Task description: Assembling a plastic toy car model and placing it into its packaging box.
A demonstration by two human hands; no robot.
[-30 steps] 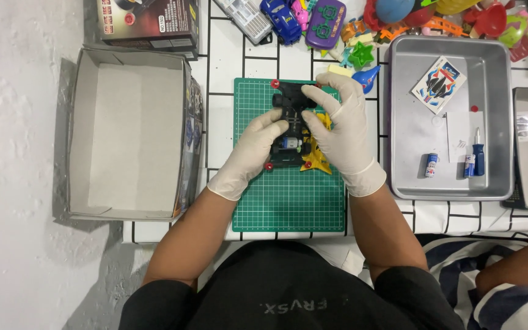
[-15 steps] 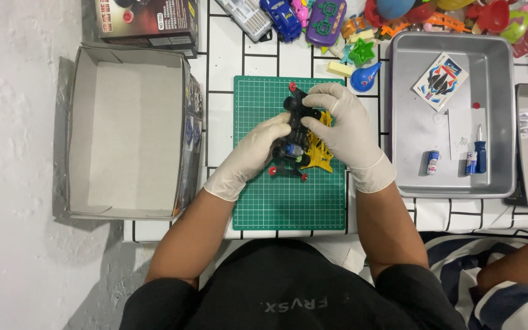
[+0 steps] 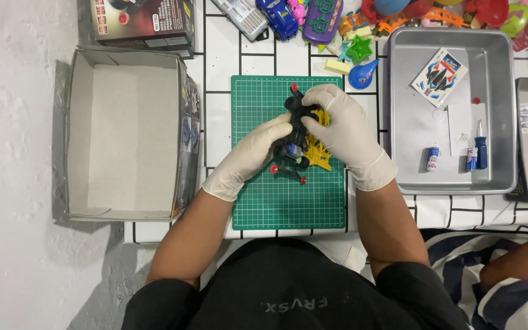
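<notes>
Left hand (image 3: 253, 154) in white glove, fingers curled on left side of black toy car (image 3: 293, 131). Right hand (image 3: 342, 129) in white glove, fingers closed over top end and right side of same car. Car held just above green mat (image 3: 288, 195), near middle. Small red wheels stick out. Yellow piece (image 3: 319, 153) under car, by right palm. Empty open box (image 3: 126, 134) left of mat. Metal tray (image 3: 450, 110) right of mat, with sticker sheet (image 3: 439, 77) and little screwdriver (image 3: 481, 146) inside.

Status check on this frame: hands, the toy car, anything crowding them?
Left hand and right hand, both gloved, gripping the black toy car over the green mat. Yellow part under it. Nothing crowding them.
</notes>
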